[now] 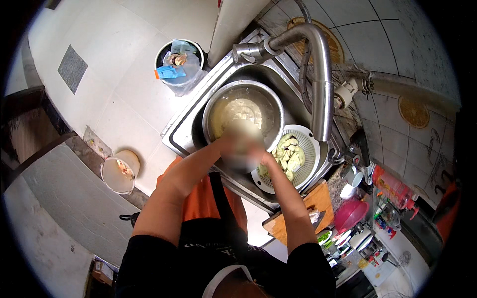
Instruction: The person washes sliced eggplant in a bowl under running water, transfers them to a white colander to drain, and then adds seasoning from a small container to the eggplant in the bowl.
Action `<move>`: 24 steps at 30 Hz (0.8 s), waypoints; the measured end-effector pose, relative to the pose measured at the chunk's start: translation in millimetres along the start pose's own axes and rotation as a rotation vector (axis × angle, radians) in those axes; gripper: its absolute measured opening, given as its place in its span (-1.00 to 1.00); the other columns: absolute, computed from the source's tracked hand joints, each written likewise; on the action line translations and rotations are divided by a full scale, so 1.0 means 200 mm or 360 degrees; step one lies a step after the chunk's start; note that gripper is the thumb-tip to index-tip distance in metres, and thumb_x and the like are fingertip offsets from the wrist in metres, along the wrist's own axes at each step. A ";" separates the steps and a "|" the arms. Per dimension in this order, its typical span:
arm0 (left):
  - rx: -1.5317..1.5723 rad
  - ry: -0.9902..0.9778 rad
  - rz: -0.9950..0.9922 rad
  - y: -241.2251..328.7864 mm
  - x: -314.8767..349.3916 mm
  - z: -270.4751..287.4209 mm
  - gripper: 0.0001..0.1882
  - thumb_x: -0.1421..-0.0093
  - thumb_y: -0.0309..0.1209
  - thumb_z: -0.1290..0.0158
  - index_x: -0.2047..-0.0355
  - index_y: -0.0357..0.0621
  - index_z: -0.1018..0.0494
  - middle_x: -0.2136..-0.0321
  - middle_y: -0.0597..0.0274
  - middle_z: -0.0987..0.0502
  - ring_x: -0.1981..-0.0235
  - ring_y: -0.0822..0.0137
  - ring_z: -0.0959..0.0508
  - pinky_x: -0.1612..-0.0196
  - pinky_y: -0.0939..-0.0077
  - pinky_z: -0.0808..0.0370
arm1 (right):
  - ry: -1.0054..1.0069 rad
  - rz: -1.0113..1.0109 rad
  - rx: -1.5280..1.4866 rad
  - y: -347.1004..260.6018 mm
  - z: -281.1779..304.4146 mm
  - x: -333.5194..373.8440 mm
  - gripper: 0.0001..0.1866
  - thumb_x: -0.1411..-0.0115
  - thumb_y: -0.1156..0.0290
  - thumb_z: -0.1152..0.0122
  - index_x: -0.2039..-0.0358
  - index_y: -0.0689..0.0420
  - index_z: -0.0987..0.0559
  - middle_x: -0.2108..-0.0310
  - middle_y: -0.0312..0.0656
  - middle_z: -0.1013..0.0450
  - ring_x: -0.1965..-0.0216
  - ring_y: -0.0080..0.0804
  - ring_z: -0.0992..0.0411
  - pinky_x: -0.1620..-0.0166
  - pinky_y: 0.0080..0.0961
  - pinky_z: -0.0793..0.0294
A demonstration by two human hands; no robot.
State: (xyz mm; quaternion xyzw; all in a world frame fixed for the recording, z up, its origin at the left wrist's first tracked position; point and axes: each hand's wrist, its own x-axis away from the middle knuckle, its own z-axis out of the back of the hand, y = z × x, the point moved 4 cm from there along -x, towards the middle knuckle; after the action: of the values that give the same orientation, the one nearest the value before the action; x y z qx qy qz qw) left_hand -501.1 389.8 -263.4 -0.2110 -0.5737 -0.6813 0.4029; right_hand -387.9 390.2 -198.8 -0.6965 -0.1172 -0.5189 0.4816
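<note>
A large steel bowl [211, 111] of cloudy water stands in the metal sink [198, 131]. Pale pieces [247, 110] lie in the water; their kind I cannot make out. My left hand [229, 143] and my right hand [255, 152] come together over the bowl's near rim. A blur covers both hands, so their fingers and anything in them are hidden. Right of the bowl sits a white colander [312, 151] with pale green sliced vegetable pieces [288, 155] in it, close beside my right wrist.
A steel faucet [323, 84] arches over the sink's right side. Beyond the colander lie a wooden cutting board [319, 198] with a knife [322, 218] and a pink bowl [350, 214]. On the floor stand a bagged waste bin [171, 82] and a small pale bucket [112, 181].
</note>
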 end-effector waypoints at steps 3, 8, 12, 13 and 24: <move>-0.0026 0.0068 0.0092 0.07 0.01 -0.02 0.12 0.61 -0.47 -0.33 -0.02 -0.25 0.07 0.26 -0.24 -0.36 0.22 -0.09 -0.40 0.22 0.28 -0.40 | 0.0029 -0.0024 0.0190 0.07 -0.04 -0.03 0.00 0.34 0.42 -0.31 -0.12 0.19 0.06 -0.04 0.15 -0.08 -0.09 -0.09 -0.06 -0.09 -0.42 -0.07; 0.0109 0.0304 -0.0098 0.08 -0.02 -0.05 -0.47 0.54 -0.52 -0.24 0.42 -0.29 -0.35 0.47 -0.09 -0.45 0.41 0.04 -0.48 0.39 0.31 -0.42 | 0.0314 0.0064 0.0827 0.03 -0.13 -0.05 -0.02 0.40 0.39 -0.37 -0.07 0.19 -0.05 0.05 0.12 -0.21 0.02 -0.02 -0.19 0.00 -0.33 -0.20; 0.0584 0.0132 -0.0215 0.12 -0.01 -0.05 -0.81 0.44 -0.52 -0.13 0.71 -0.25 -0.40 0.71 0.09 -0.40 0.60 0.24 -0.45 0.53 0.43 -0.37 | 0.0352 0.0060 0.0811 -0.02 -0.12 -0.03 -0.27 0.33 0.42 -0.31 0.05 0.20 -0.25 0.21 0.10 -0.35 0.15 -0.02 -0.31 0.10 -0.34 -0.30; 0.0953 0.0053 -0.0182 0.08 -0.06 -0.11 -0.82 0.42 -0.51 -0.12 0.69 -0.24 -0.40 0.75 0.15 -0.38 0.63 0.29 -0.42 0.56 0.45 -0.35 | 0.0321 0.0087 0.0776 -0.05 -0.09 0.01 -0.38 0.26 0.44 -0.26 0.10 0.21 -0.30 0.26 0.11 -0.36 0.18 -0.02 -0.33 0.12 -0.36 -0.32; 0.1886 -0.0425 0.0072 0.95 0.15 -0.32 0.15 0.16 -0.18 -0.11 -0.11 -0.16 0.59 -0.16 -0.06 0.28 -0.11 0.00 -0.04 0.09 0.02 -0.30 | 0.0343 -0.0799 0.2114 0.14 0.32 0.72 -0.21 0.19 0.46 -0.20 -0.10 -0.17 -0.12 -0.14 -0.19 -0.01 -0.14 -0.13 0.04 -0.10 -0.22 0.02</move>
State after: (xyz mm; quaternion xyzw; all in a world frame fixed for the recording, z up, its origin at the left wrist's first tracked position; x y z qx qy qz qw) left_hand -357.8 315.3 -140.7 -0.0466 -0.8962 -0.2050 0.3906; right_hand -268.3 379.3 -94.0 -0.1532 -0.5167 -0.4988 0.6787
